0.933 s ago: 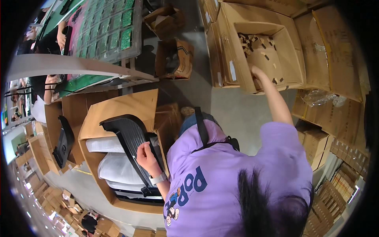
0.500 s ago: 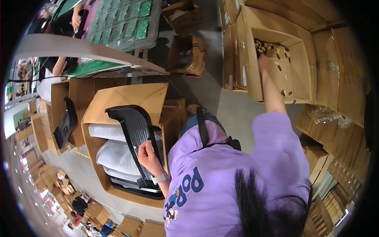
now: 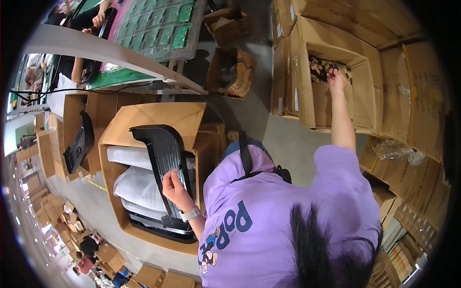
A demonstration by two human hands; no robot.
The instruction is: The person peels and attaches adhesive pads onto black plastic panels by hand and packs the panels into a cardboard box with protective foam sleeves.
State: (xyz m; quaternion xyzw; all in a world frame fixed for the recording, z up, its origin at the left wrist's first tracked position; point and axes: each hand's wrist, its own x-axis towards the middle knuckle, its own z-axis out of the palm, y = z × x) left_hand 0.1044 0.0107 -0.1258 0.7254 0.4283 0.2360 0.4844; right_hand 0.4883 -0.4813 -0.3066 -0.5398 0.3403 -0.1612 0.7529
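So the only really legible print around me is on my own purple T-shirt [image 3: 288, 197]: chunky dark-blue lettering [image 3: 239, 220] with a much smaller line of text tucked alongside, plus a little cartoon figure [image 3: 209, 252] next to it. There's also a white label [image 3: 296, 98] stuck on the side of a stacked brown carton [image 3: 281, 79], but it's way too small to make out from here. Same deal with the big cardboard panel [image 3: 422, 101] over on my right, some faint printed marks and that's about all I can tell, lol.
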